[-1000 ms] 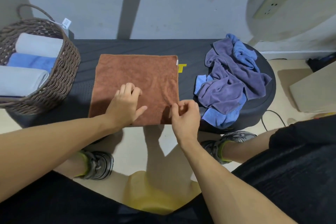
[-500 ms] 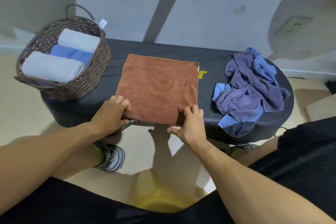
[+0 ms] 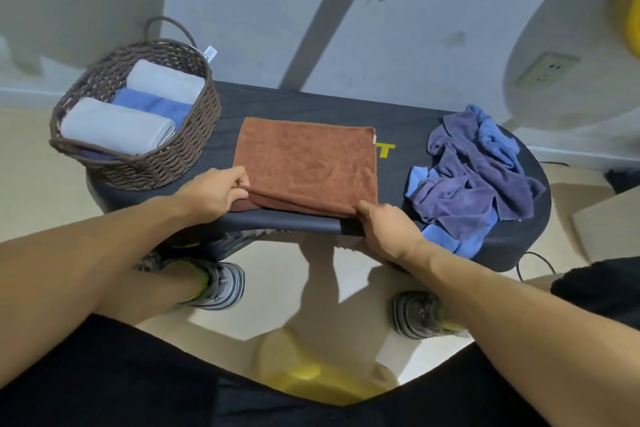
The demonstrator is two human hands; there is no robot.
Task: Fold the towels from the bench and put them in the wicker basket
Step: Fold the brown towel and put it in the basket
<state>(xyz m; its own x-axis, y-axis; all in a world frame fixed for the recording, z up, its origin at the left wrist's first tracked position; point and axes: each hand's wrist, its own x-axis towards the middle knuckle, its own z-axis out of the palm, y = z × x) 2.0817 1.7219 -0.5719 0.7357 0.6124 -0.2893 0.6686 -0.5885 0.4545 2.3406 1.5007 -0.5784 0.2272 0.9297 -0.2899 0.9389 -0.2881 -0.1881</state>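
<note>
A brown towel [image 3: 308,163] lies on the black bench [image 3: 408,121], its near edge turned up and over. My left hand [image 3: 214,189] pinches the near left corner. My right hand [image 3: 384,224] pinches the near right corner. A brown wicker basket [image 3: 162,163] stands on the bench's left end and holds two rolled grey towels [image 3: 114,125] and a blue one [image 3: 152,104]. A crumpled heap of purple and blue towels [image 3: 474,180] lies on the bench's right end.
The wall stands right behind the bench, with a socket [image 3: 547,68] at the right. My two shoes [image 3: 221,284] rest on the floor under the bench's near edge. A yellow stool [image 3: 311,371] is between my legs. A cardboard box [image 3: 606,222] sits at far right.
Both hands went from the flat towel to its near corners and lifted the near edge away from me, starting a fold. The view shifted left, showing more of the basket.
</note>
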